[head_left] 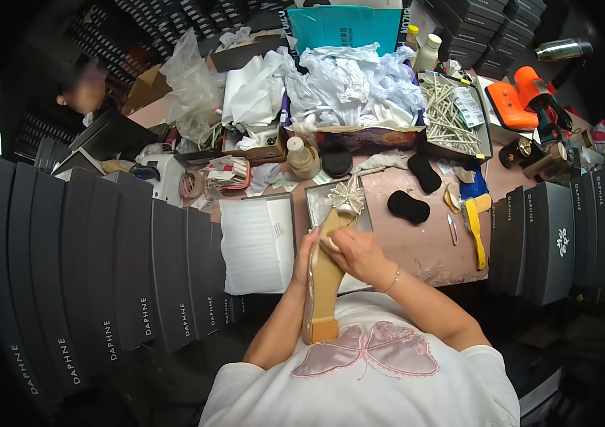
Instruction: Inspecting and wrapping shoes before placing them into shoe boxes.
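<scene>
A sandal (pixel 327 288) with a tan sole is held in front of my chest, its underside facing up. The heel end points toward me, and a silvery flower-like ornament (pixel 346 197) shows at its far end. My left hand (pixel 305 257) is closed round the sandal's left edge. In my right hand (pixel 361 256), bent fingers pinch a small off-white wad (pixel 329 243) against the sole; its kind is hard to make out. Behind the sandal lies an open grey shoe box (pixel 366 220). To its left is a box part lined with white tissue paper (pixel 249 242).
Stacked dark shoe boxes (pixel 128 256) wall the left side, and more boxes (pixel 551 242) the right. At the back stand a carton of crumpled white paper (pixel 356 89) and a box of pale sticks (pixel 452 114). Black sponges (pixel 408 207) and a yellow-handled brush (pixel 475 231) lie right.
</scene>
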Demonstrator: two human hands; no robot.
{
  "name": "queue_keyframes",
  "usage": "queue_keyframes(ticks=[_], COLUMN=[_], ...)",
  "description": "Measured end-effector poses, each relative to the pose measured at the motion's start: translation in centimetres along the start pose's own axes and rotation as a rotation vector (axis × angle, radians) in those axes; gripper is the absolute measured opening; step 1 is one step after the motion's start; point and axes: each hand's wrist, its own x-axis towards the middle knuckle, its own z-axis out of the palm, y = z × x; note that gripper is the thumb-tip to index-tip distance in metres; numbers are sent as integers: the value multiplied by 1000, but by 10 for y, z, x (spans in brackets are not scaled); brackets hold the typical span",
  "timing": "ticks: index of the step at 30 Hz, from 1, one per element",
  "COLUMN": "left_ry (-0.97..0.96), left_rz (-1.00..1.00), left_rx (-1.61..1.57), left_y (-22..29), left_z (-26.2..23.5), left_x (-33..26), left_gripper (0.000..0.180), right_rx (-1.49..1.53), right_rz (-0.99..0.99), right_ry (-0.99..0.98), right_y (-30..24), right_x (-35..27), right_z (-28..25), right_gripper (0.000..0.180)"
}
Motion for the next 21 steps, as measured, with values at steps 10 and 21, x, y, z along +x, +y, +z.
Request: queue_keyframes(ticks=[10, 21], left_ry=[95, 111], left_rz=[61, 155], left_rx=[79, -100], left_y=[18, 53], left_z=[7, -40], left_x=[-24, -40], left_gripper=[63, 67], right_rx=[188, 61], right_rz=[320, 88], right_ry=[25, 3], right_y=[41, 104], right_x=[24, 147], right_z=[13, 43], right_gripper=[10, 38])
